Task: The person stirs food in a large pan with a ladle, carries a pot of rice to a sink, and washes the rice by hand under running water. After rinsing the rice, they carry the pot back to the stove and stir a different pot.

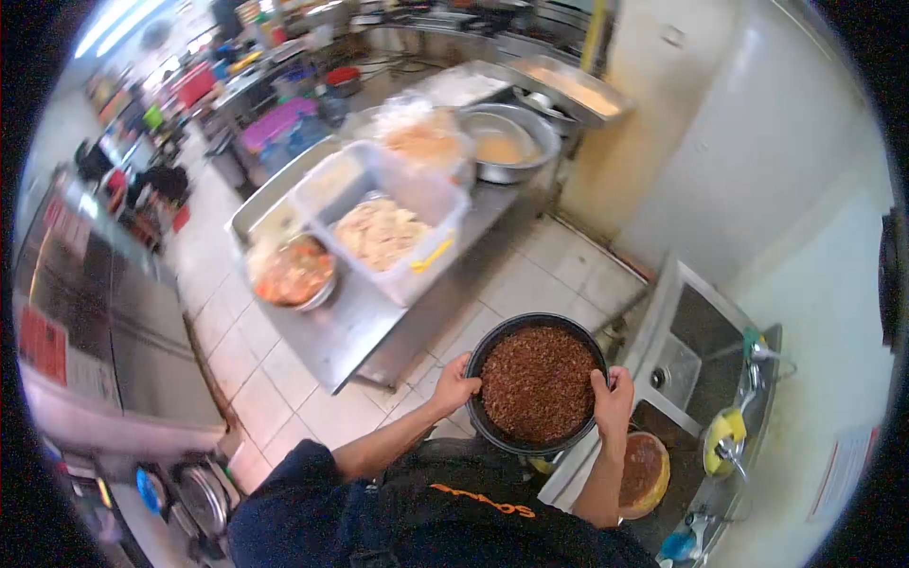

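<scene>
A round black pot [478, 417] filled with reddish-brown grains [538, 383] is held up in front of my body, over the tiled floor and beside the sink. My left hand [456, 384] grips its left rim with the thumb on top. On the opposite rim my right hand [614, 398] is closed in the same way. The grains look like red rice, though I cannot be sure. Under my right forearm, by the sink, sits a round yellowish container [648, 473] with brown contents.
A steel table [346, 346] ahead carries a clear plastic bin [440, 213] of pale pieces, a bowl [317, 295] of orange-red food and a metal basin [544, 151]. To my right is a steel sink [680, 364] with taps; steel cabinets [142, 331] line the left.
</scene>
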